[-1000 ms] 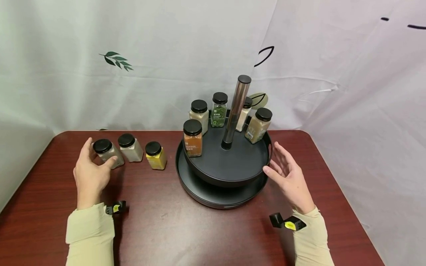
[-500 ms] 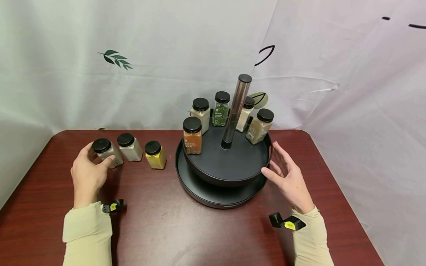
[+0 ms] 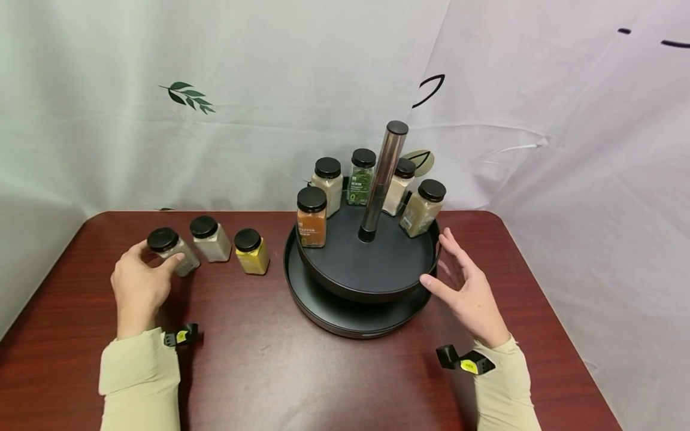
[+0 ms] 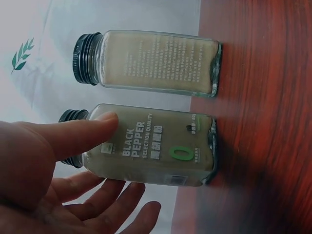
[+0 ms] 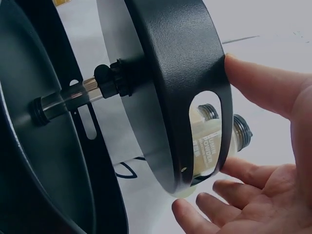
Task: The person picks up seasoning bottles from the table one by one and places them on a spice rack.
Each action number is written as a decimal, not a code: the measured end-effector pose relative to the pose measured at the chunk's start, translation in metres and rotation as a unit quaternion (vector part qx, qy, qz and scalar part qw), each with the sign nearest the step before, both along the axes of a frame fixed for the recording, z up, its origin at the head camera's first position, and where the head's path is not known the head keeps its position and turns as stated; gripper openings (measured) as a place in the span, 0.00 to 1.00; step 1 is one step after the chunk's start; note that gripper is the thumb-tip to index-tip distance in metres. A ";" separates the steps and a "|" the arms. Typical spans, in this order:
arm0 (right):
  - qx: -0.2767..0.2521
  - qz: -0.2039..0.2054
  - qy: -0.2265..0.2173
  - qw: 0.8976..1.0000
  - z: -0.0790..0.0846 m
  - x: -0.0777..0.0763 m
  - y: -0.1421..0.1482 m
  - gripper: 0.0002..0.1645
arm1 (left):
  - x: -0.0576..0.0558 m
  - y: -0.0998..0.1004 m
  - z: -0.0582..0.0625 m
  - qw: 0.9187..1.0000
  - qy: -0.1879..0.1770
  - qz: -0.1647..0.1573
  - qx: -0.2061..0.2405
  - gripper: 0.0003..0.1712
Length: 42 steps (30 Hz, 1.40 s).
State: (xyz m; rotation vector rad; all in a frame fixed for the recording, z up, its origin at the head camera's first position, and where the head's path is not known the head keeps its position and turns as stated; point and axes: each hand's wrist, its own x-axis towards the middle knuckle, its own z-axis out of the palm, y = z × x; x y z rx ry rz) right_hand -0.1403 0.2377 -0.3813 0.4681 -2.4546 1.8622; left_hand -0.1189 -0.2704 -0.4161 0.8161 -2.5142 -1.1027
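My left hand point(image 3: 139, 287) holds a glass jar of black pepper point(image 4: 146, 146) at the far left of the table, thumb on its label side and fingers along the opposite side. The jar's black cap faces up in the head view. At the other side, my right hand point(image 3: 469, 293) touches the rim of the upper tray point(image 3: 372, 266) of a black two-tier turntable, its thumb tip and index finger at the edge beside the oval cut-out. Its other fingers point(image 5: 214, 209) are loosely extended. Near the tray's rim stand an orange pepper jar point(image 3: 312, 227), a green herb jar point(image 3: 360, 185) and several pale-powder jars.
A pale-powder jar point(image 3: 215, 244) and a yellow jar point(image 3: 253, 256) stand between my left hand and the turntable. The lower tray point(image 3: 345, 320) sits on the red-brown table point(image 3: 259, 365). A tall tube handle point(image 3: 384, 179) rises from the centre, with a white curtain point(image 3: 259, 137) behind.
The upper tray has turned slightly clockwise seen from above, its jars shifting with it, while my right fingers stay at its rim. My left hand has shifted slightly left, and its jar's cap too.
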 end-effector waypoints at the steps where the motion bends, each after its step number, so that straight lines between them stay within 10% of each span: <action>1: 0.006 -0.001 0.003 1.000 0.000 0.000 0.000 0.46 | 0.001 0.001 0.000 1.000 0.001 0.000 -0.001 0.37; 20: 0.009 -0.007 0.021 1.000 0.002 0.000 0.001 0.43 | 0.009 0.002 0.016 0.997 0.037 0.047 -0.044 0.35; 42: -0.005 0.006 -0.021 1.000 0.004 0.001 0.000 0.50 | 0.028 0.035 0.068 0.973 0.190 0.119 0.060 0.26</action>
